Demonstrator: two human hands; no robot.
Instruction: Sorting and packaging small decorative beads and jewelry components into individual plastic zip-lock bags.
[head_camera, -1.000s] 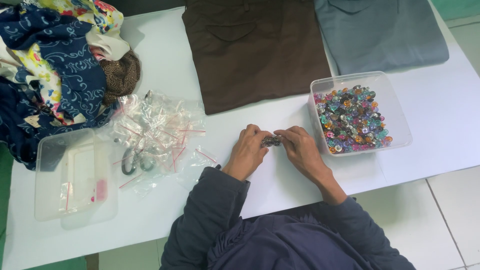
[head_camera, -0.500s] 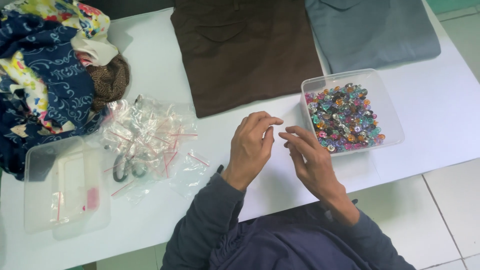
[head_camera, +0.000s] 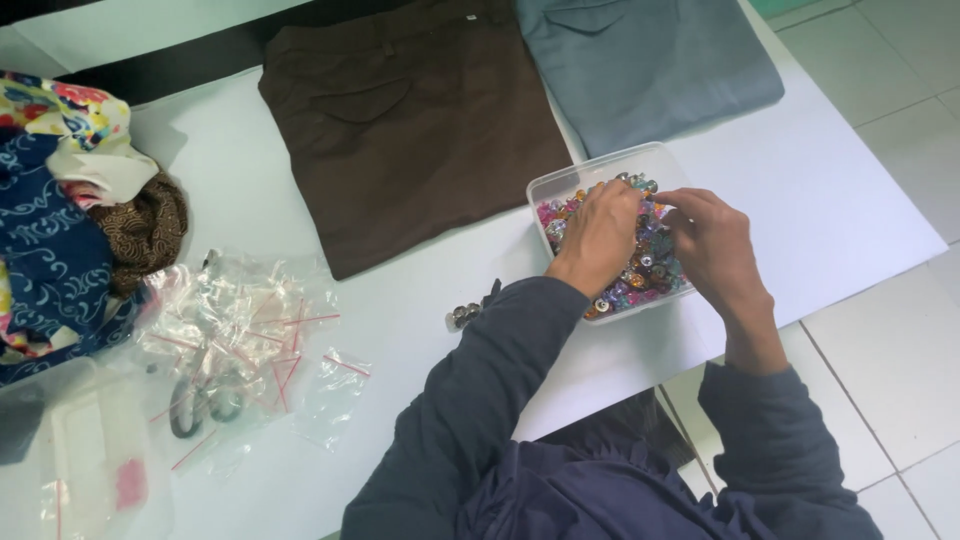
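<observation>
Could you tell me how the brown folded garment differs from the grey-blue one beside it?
The brown garment is dark brown; the grey-blue garment is a lighter slate colour. The brown one lies wholly in view, the grey-blue one runs off the top edge. The clear box of beads sits between their lower corners. Both lie folded flat on the white table, with a pocket showing.

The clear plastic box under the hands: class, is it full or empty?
Nearly full. The clear plastic box holds a heap of small colourful pieces, and both the left hand and right hand reach into it.
</observation>
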